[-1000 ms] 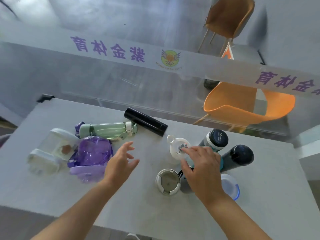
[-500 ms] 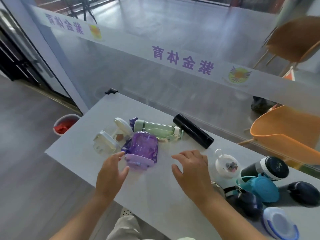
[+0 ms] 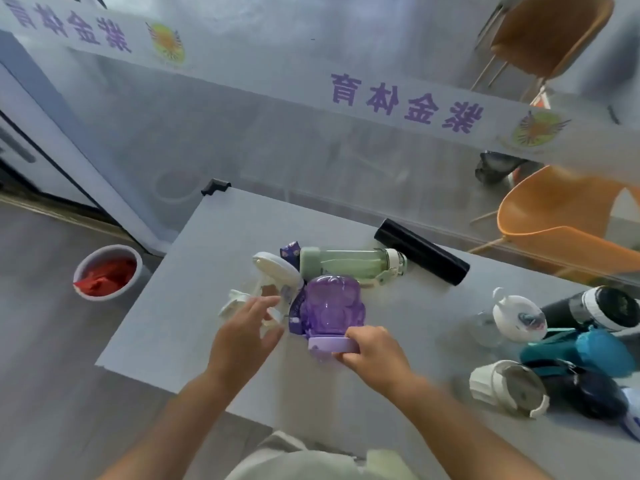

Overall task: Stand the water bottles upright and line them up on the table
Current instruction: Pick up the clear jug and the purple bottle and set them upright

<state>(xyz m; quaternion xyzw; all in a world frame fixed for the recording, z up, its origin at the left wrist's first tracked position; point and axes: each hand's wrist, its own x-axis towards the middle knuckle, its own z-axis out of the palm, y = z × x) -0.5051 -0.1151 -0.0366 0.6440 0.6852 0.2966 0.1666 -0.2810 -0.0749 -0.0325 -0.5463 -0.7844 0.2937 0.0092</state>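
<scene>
A purple bottle (image 3: 330, 304) lies on its side on the grey table (image 3: 214, 237), lid towards me. My right hand (image 3: 375, 356) grips its lilac lid. My left hand (image 3: 242, 336) hovers open just left of it, fingers over a clear bottle with a white lid (image 3: 273, 275). Behind lie a green bottle (image 3: 349, 263) and a black flask (image 3: 422, 251). At the right stand or lean several more bottles: a white-lidded one (image 3: 519, 318), a dark one with a white collar (image 3: 595, 308), a teal one (image 3: 581, 351) and a white-capped one (image 3: 505, 384).
A glass wall with purple lettering runs along the table's far edge. Beyond it stand orange chairs (image 3: 561, 220). A white bin with red contents (image 3: 107, 271) sits on the floor to the left. The table's left corner is near my left hand.
The view has swung left. My right hand moved left from the table top onto the purple bottle's lid and closed on it. My left hand rose towards the clear bottle.
</scene>
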